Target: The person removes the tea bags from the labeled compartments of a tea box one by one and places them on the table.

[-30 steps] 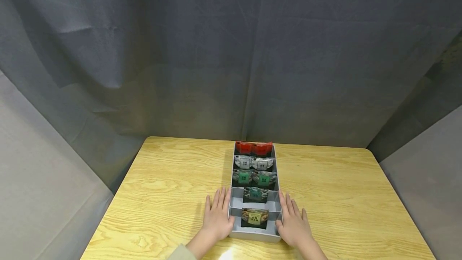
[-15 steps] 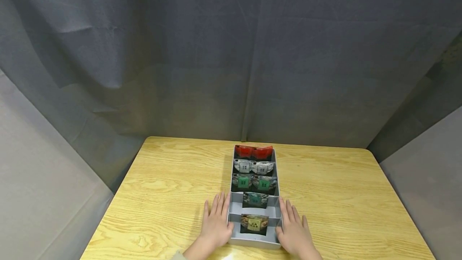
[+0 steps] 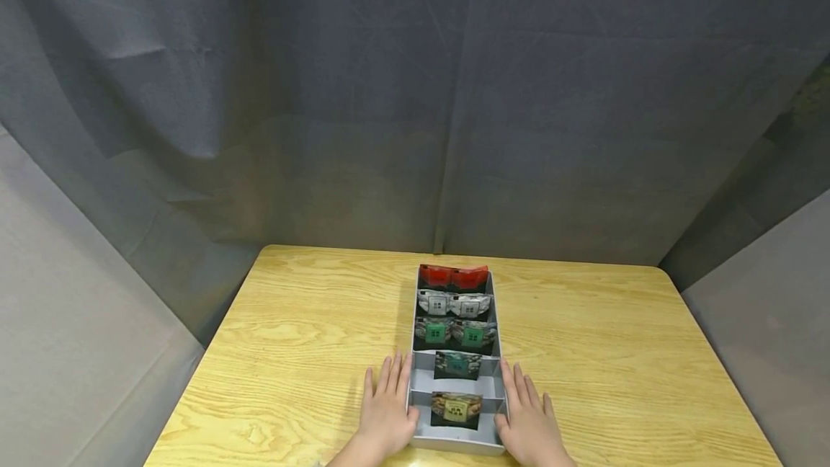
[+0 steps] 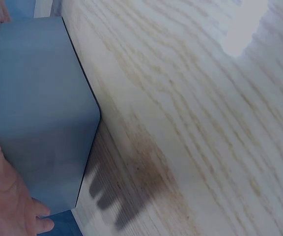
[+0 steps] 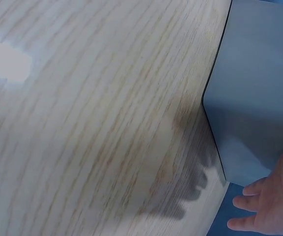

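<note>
1. Bracing the grey divided box [image 3: 457,445] between left hand [image 3: 387,415] and right hand [image 3: 530,418] looks like the step in hand; each grip is wide, straight fingers along opposite sides.
2. The next move likely calls for even pressure from both palms.
3. The box sits upright on the worktop [image 3: 616,352], long axis running near to far, red packets [image 3: 470,279] at its far end.

Drawing the grey box [image 3: 457,445] back from the worktop's [image 3: 622,359] far edge, with left hand [image 3: 387,413] and right hand [image 3: 528,416] together!
</note>
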`<state>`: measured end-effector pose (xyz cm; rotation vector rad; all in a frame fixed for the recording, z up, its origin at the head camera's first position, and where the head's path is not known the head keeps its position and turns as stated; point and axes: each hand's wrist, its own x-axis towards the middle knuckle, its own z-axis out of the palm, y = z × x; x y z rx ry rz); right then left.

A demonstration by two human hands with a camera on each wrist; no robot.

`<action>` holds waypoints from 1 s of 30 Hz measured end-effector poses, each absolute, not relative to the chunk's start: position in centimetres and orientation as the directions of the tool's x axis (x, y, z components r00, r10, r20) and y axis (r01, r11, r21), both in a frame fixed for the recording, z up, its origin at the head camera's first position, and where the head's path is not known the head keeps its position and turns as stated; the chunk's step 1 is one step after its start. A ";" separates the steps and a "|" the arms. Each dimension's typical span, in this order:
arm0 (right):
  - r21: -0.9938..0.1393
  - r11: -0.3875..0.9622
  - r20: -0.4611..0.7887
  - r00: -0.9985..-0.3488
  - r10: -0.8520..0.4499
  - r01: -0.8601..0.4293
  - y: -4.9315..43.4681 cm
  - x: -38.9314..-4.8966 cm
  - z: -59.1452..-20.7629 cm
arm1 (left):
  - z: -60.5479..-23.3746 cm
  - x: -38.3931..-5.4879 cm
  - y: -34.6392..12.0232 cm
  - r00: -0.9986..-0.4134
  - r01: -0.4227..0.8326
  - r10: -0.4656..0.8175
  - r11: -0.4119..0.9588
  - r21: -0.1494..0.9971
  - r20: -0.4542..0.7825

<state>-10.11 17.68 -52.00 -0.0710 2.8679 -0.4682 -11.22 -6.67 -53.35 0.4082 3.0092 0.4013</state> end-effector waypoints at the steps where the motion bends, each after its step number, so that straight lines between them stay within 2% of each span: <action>1: -0.319 0.948 -0.224 -0.971 -0.084 -0.009 17.7 -10.1 -52.1 | -53.3 -11.2 -6.7 -0.961 0.249 0.271 0.930 0.272 -0.047; 11: -0.323 0.946 -0.241 -0.966 -0.094 -0.011 17.8 -10.2 -51.6 | -53.3 -11.2 -6.8 -0.960 0.240 0.268 0.934 0.266 -0.076; 17: -0.345 0.937 -0.221 -0.965 -0.143 -0.059 18.6 -10.4 -50.2 | -53.2 -11.3 -6.6 -0.962 0.245 0.268 0.935 0.256 -0.059; 20: -0.332 0.938 -0.134 -0.979 -0.157 -0.105 18.9 -10.5 -49.5 | -53.3 -11.3 -6.6 -0.961 0.246 0.269 0.934 0.259 -0.058; 24: -0.289 0.937 0.080 -0.980 -0.182 -0.197 18.7 -10.6 -49.3 | -53.3 -11.3 -6.6 -0.961 0.243 0.268 0.935 0.259 -0.063; 30: -0.291 0.889 0.377 -0.896 -0.234 -0.354 18.1 -10.6 -50.1 | -53.3 -11.3 -6.7 -0.962 0.236 0.265 0.931 0.279 -0.069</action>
